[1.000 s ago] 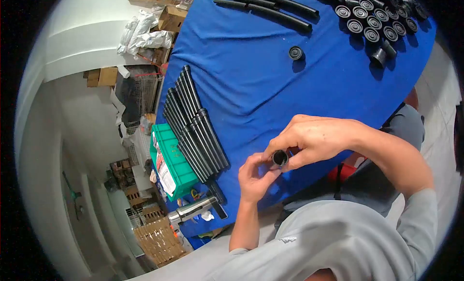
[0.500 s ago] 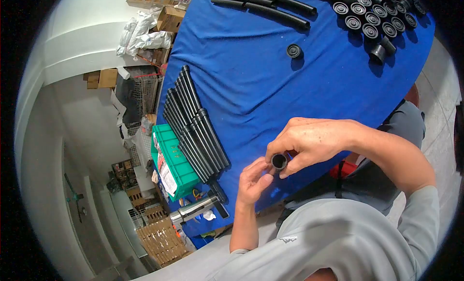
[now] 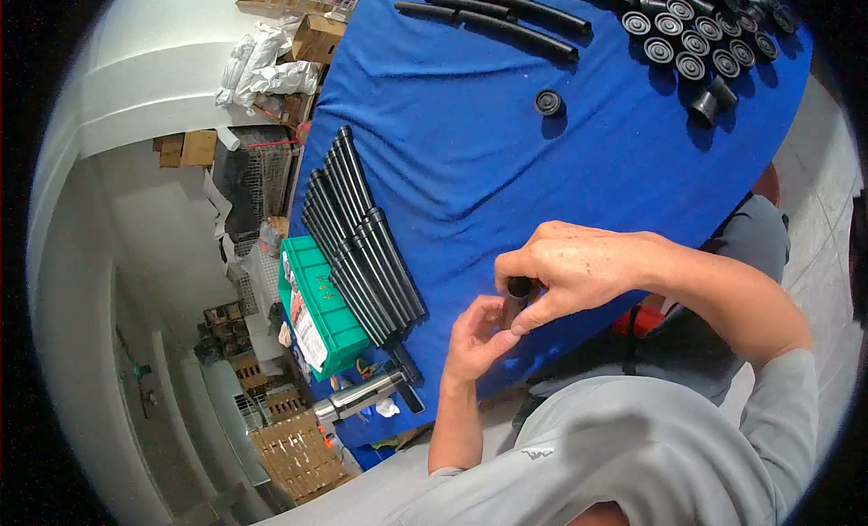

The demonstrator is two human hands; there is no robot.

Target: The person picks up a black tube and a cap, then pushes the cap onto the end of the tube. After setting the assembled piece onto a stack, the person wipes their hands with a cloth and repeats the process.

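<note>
A short black tube (image 3: 514, 307) is held upright-tilted between my two hands, low over the front part of the blue cloth. My right hand (image 3: 579, 264) pinches it from the right, with thumb and fingers closed around its upper part. From the left, the thumb and fingers of my left hand (image 3: 475, 336) close on its lower part, which they partly hide. One round black cap-like piece (image 3: 548, 102) with a ringed top stands alone on the cloth, beyond my hands.
Stacked black tubes (image 3: 362, 241) lie at left beside a green crate (image 3: 330, 314). A metallic cylindrical tool (image 3: 362, 397) is at the table's near left. Several ringed black pieces (image 3: 694, 42) crowd the far right; long black tubes (image 3: 515, 36) lie at the far edge. Blue cloth (image 3: 452, 192) covers the table.
The tube has tipped, so its open end no longer faces me and more of its side shows. Both hands stay around it, with slightly shifted fingers.
</note>
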